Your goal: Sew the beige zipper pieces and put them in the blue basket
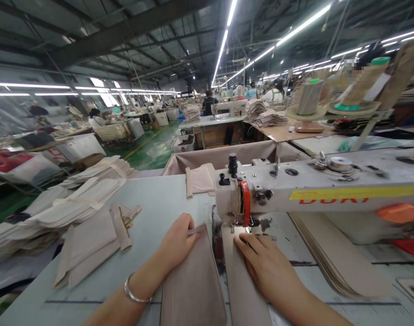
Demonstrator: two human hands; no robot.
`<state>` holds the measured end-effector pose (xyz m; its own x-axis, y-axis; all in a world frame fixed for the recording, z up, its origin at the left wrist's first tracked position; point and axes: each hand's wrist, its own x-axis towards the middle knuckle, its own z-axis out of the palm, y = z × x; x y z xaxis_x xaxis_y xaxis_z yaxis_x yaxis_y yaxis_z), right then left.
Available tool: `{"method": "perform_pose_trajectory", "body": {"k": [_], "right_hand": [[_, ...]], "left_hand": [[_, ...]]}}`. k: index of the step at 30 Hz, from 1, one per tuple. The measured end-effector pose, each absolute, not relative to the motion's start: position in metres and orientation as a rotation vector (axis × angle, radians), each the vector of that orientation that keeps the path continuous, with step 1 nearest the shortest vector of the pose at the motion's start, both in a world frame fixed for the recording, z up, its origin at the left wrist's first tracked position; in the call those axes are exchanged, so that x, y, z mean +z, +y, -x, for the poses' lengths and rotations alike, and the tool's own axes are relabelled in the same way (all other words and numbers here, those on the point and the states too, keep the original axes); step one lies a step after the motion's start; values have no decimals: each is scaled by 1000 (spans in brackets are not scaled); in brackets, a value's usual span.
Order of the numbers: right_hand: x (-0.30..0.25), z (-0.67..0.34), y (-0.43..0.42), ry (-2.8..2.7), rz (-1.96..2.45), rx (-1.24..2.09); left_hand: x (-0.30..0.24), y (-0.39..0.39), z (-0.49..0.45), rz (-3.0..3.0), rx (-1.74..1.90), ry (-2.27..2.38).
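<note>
A white sewing machine (315, 185) stands across the table in front of me. Two beige fabric pieces lie under its head: a darker one (193, 280) on the left and a lighter strip (242, 290) on the right. My left hand (178, 244), with a bracelet on the wrist, rests with curled fingers gripping the top edge of the darker piece. My right hand (264, 265) lies flat with fingers stretched out on the lighter strip, fingertips close to the needle area (242, 224).
Stacks of cut beige pieces (74, 213) lie on the left of the table, another flat stack (335, 258) under the machine arm. Thread cones (310, 97) stand on a rack behind. Other people sit at distant tables (210, 102).
</note>
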<state>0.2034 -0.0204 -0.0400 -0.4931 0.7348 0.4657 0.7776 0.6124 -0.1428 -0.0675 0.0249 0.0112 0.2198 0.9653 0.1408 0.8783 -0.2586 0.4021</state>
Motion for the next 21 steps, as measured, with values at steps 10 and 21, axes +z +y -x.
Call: {"method": "perform_pose_trajectory", "body": {"k": [10, 21], "right_hand": [[-31, -201, -23, -2364, 1226, -14], [-32, -201, -22, -2386, 1261, 56]], "left_hand": [[11, 25, 1, -2095, 675, 1344], [3, 23, -3, -2241, 596, 1589]]}}
